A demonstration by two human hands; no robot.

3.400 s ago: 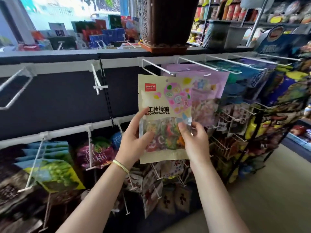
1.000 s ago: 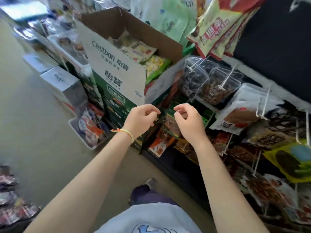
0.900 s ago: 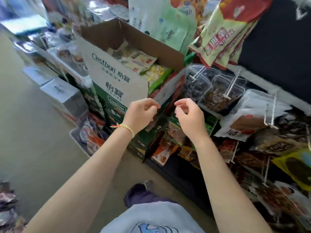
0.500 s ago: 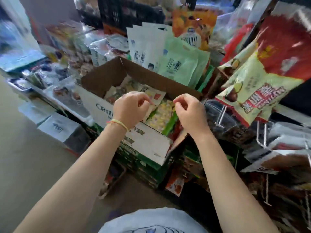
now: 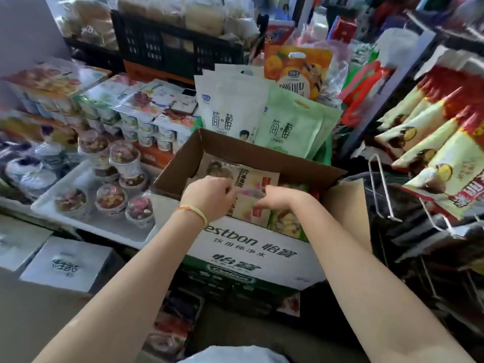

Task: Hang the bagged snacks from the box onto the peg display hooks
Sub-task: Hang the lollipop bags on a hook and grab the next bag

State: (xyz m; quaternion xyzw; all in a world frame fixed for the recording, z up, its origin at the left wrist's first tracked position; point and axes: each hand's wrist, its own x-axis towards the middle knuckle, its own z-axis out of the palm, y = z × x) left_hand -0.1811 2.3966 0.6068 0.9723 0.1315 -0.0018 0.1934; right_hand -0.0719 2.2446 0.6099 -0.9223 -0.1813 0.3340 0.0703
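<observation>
Where hands [image 5: 209,196] hovered, now inside box [image 5: 251,247]

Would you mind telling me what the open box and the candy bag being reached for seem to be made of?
Box: corrugated cardboard by the look, matte brown inside, printed white outside, with creased flaps. Candy bag: probably plastic film, with a cream, paper-like matte printed front; blur leaves this open.

box [image 5: 251,247] open-topped, upright pouches [image 5: 262,119] crowding its far wall, peg hooks [image 5: 382,189] jutting right
</observation>
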